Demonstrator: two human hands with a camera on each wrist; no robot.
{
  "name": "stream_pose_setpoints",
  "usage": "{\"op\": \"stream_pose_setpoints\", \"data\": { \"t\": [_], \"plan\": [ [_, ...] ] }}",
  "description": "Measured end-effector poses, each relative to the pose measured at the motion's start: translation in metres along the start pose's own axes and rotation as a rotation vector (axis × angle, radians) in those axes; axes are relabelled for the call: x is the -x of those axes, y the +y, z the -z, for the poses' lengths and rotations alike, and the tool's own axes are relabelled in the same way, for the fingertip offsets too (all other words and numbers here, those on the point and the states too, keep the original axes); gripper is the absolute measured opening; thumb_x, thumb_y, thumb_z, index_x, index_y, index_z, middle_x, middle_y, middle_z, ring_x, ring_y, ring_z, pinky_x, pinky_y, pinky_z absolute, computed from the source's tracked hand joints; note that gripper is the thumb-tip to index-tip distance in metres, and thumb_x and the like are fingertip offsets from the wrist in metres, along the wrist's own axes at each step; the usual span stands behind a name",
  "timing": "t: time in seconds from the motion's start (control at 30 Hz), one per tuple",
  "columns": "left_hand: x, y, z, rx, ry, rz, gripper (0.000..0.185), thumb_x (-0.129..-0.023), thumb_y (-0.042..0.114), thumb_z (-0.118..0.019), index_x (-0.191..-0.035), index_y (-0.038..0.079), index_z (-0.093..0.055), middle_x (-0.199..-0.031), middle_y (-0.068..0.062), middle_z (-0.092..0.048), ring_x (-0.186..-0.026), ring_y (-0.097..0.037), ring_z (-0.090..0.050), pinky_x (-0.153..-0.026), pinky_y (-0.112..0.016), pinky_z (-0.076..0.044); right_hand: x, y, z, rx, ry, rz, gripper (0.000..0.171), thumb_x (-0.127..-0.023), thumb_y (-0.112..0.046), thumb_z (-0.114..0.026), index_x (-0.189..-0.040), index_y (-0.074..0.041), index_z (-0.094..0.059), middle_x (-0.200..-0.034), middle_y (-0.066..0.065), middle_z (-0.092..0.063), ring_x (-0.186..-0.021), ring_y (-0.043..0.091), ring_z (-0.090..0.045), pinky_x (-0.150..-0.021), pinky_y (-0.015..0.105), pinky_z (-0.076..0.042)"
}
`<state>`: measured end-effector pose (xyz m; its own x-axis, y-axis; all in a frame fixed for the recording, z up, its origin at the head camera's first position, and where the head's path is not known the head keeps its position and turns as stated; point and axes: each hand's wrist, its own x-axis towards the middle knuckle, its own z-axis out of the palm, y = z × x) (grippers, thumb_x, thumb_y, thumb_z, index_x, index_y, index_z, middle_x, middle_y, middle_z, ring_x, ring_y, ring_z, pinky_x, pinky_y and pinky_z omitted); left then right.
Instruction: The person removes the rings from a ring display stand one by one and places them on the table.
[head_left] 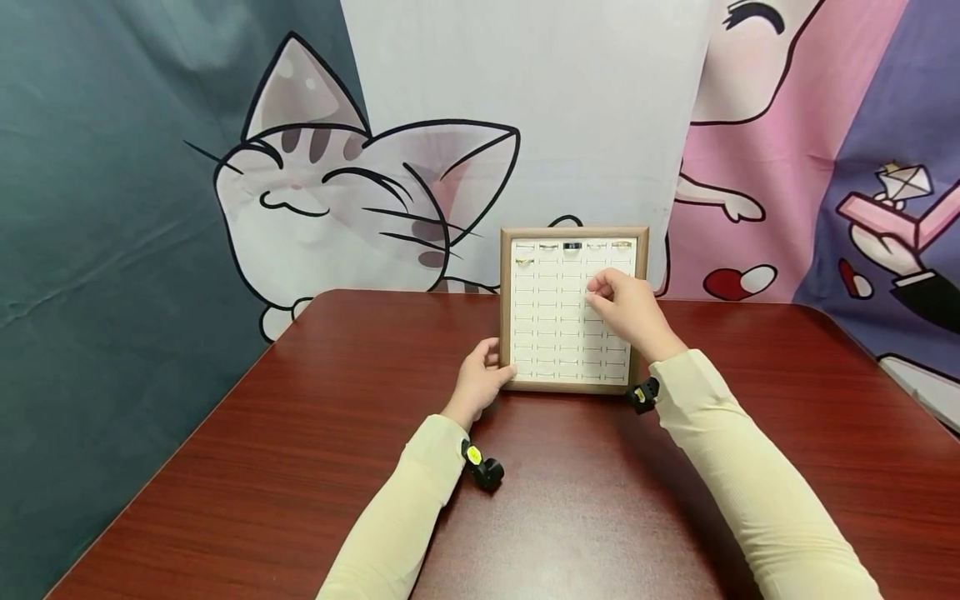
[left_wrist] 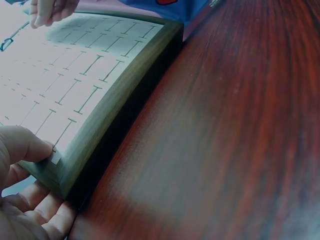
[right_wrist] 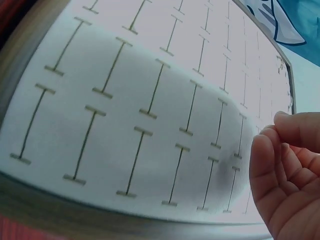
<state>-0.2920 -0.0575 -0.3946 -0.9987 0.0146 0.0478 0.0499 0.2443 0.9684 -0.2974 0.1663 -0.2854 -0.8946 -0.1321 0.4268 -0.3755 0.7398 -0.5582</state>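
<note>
At the left, a cartoon cat backdrop (head_left: 337, 200) is hanging behind the red-brown wooden table (head_left: 300, 433). The left hand (head_left: 480, 379) is gripping the lower left corner of the wood-framed ring display tray (head_left: 507, 317), thumb on the frame's top edge and fingers curling under it. The tray is leaning upright at the table's far edge, a few rings (head_left: 572, 246) sitting in its top slots. The right hand (head_left: 626, 312) is hovering before the tray's slotted white pad, fingertips (right_wrist: 280, 132) pinching together; whether they are holding anything cannot be told. No readable writing is showing.
</note>
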Motion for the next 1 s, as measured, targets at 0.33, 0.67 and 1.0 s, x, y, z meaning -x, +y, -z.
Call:
{"op": "stream_pose_setpoints", "data": {
  "t": [0.33, 0.67, 1.0],
  "plan": [
    [0.000, -0.001, -0.001, 0.009, -0.007, -0.006, 0.058, -0.079, 0.005, -0.067, -0.133, 0.008, -0.046, -0.117, -0.017, -0.058, -0.106, -0.026, -0.058, -0.084, -0.034, -0.050, -0.010, -0.008, -0.009, -0.014, -0.001, 0.018, 0.011, -0.088, -0.010, -0.059, -0.094, -0.002, -0.058, -0.087, 0.014, -0.062, -0.082, 0.026, -0.056, -0.075, 0.037, -0.041],
    [0.001, -0.003, -0.001, 0.035, -0.011, -0.026, 0.054, -0.080, 0.003, -0.066, -0.130, 0.007, -0.048, -0.115, -0.018, -0.060, -0.104, -0.026, -0.059, -0.082, -0.032, -0.050, -0.018, -0.016, -0.013, -0.032, -0.009, 0.000, 0.014, -0.089, -0.013, -0.057, -0.098, -0.002, -0.058, -0.090, 0.014, -0.063, -0.083, 0.026, -0.057, -0.077, 0.038, -0.043],
    [0.000, -0.001, 0.000, 0.040, -0.011, -0.026, 0.053, -0.079, 0.002, -0.065, -0.130, 0.007, -0.048, -0.115, -0.017, -0.061, -0.104, -0.026, -0.060, -0.081, -0.032, -0.050, -0.026, -0.022, -0.015, -0.037, 0.017, 0.029, 0.014, -0.089, -0.012, -0.057, -0.099, -0.002, -0.058, -0.090, 0.014, -0.062, -0.083, 0.025, -0.056, -0.078, 0.038, -0.043]
  ]
}}
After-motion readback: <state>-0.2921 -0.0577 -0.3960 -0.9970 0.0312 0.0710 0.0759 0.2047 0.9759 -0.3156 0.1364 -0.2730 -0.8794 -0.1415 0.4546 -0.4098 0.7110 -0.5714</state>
